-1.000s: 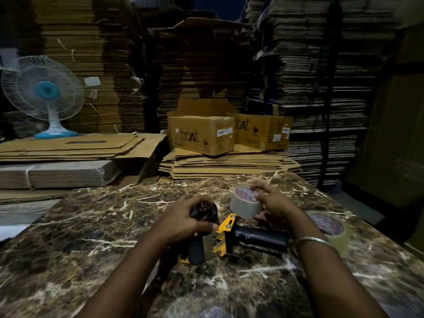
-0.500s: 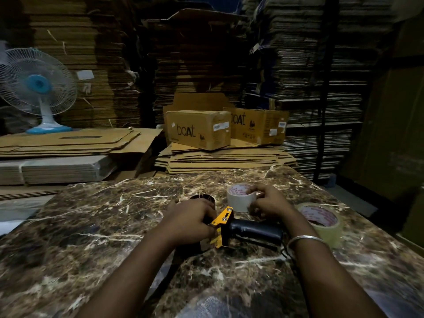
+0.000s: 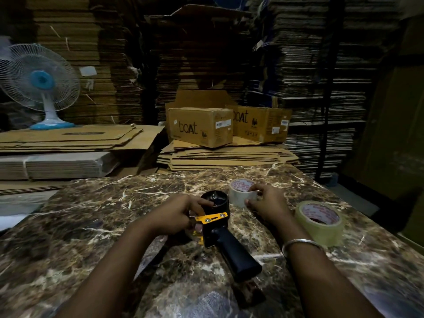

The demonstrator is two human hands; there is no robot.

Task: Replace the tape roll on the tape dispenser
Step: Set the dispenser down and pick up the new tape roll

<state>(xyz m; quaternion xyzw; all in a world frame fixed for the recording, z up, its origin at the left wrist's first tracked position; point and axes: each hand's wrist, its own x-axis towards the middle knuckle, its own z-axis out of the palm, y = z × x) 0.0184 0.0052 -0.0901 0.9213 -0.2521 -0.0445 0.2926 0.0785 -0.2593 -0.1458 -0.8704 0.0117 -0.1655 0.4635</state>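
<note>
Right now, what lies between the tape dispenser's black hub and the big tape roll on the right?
In the head view, the right hand holding the small tape roll lies between the hub and the big tape roll.

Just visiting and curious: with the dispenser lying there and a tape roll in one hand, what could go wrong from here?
1. The dispenser lies on smooth marble, steadied only by the left hand; it could slide.
2. The right hand grips the small roll loosely; it might slip.
3. Dim light could cause misalignment on the black hub.

dim overall | corners dark | edges bowed | slight blur
</note>
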